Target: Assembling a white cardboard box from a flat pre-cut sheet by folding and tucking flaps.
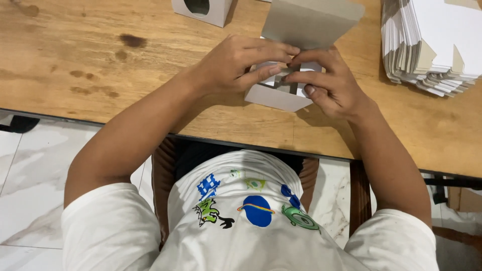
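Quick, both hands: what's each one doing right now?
Left hand: closed, pinching the small white-and-grey cardboard box being folded.
Right hand: closed, fingers gripping the same box from the other side.

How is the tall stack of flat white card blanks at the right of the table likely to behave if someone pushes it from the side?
The stack of card blanks would probably shear rather than slide whole: its edges already fan out unevenly. The sheets look thin and smooth, so they may slip over each other. It sits flat on the wooden table, so toppling seems unlikely.
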